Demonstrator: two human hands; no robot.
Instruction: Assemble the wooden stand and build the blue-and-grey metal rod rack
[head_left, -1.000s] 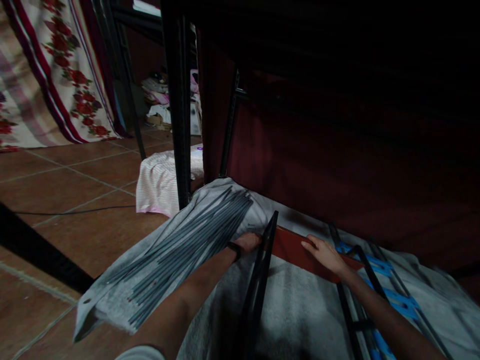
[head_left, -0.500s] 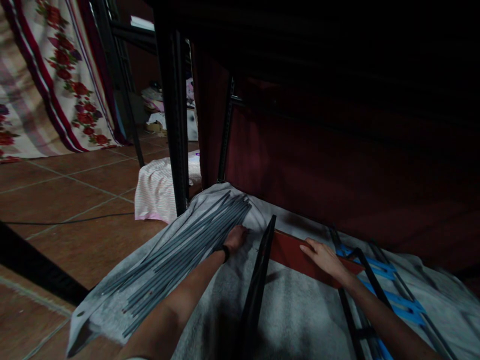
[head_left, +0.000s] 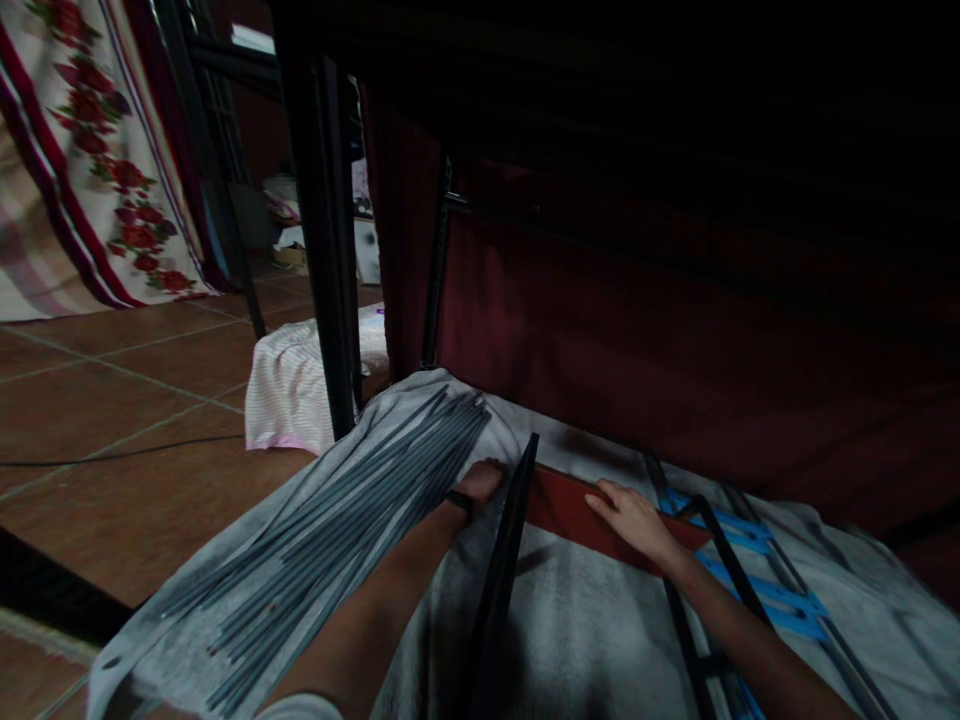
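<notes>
My left hand (head_left: 478, 482), a dark band at its wrist, rests on the grey cloth (head_left: 592, 620) between a bundle of long grey rods (head_left: 352, 520) and an upright black metal bar (head_left: 501, 560). Its fingers curl downward near the rods' far ends, and whatever they grip is hidden. My right hand (head_left: 628, 517) lies flat, fingers stretched out, on a dark red board (head_left: 559, 503) on the cloth. Past the right wrist a black metal frame with blue strips (head_left: 750, 570) lies on the cloth.
A dark red panel (head_left: 637, 330) and black shelf uprights (head_left: 322, 250) rise just behind the cloth. A striped white cloth bundle (head_left: 289, 390) sits on the tiled floor (head_left: 112, 400) at the left. A thin cable (head_left: 112, 455) crosses the tiles, and a floral curtain (head_left: 82, 170) hangs at far left.
My left hand moved from beside the black bar onto the rods' ends, then back a little. My right hand stayed flat on the red board. The view shifted slightly right.
</notes>
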